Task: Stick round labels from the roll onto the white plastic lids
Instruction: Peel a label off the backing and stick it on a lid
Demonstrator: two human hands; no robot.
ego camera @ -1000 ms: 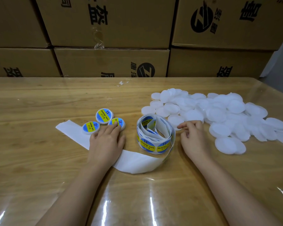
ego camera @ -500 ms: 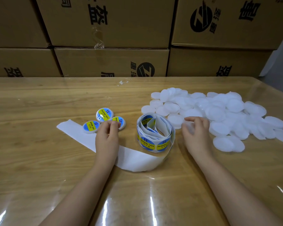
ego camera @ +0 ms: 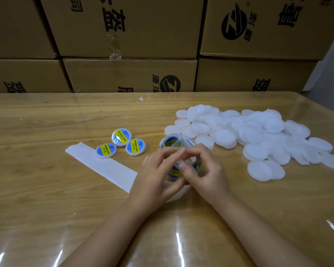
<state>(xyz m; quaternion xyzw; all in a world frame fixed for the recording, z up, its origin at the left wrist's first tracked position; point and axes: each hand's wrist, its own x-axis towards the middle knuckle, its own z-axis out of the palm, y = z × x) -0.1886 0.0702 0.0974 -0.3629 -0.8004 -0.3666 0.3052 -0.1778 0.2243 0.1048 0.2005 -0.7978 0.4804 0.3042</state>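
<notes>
Roll (ego camera: 171, 141) beneath L grip (ego camera: 158, 176) & R grip (ego camera: 208, 170)

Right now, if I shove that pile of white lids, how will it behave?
The lids look thin and light, so they'd probably skid on the glossy table. Loosely heaped, they'd likely scatter rather than move together.
</notes>
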